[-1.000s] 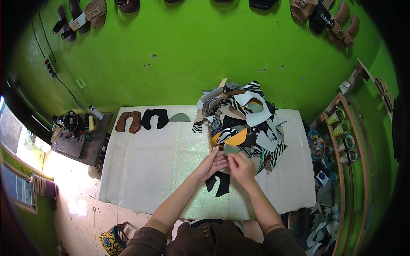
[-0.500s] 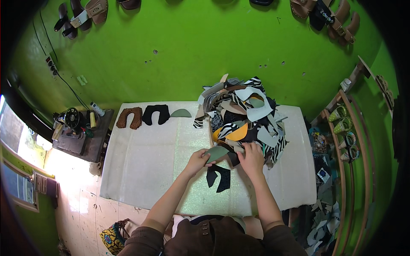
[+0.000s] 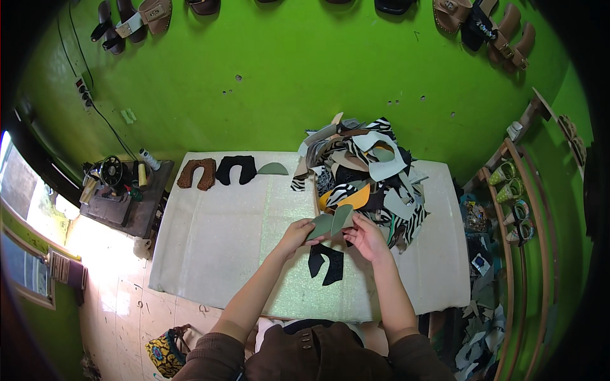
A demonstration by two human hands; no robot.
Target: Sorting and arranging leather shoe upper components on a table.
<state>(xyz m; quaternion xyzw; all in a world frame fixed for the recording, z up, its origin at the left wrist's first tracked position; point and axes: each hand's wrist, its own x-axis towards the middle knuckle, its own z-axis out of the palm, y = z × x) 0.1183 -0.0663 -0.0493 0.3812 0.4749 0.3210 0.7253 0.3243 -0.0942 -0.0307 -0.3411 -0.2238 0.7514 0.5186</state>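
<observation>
My left hand [image 3: 296,237] pinches a green piece [image 3: 321,227], and my right hand [image 3: 366,237] grips a second green piece [image 3: 342,219] by its edge, the two overlapping in view. Beyond my fingers sits the scrap pile [image 3: 365,164]; just below them, a black cutout [image 3: 333,271] lies on the table [image 3: 213,244].

Left hand [image 3: 296,236], right hand [image 3: 368,237] pinching; forearms [image 3: 253,294] forward.

A dark brown top [image 3: 324,357] with matching elbow-length sleeves [image 3: 210,357]. A short vertical row of small round shapes, probably buttons [image 3: 305,339], shows at the front. Left hand [image 3: 296,237] and right hand [image 3: 368,239] are bare.
</observation>
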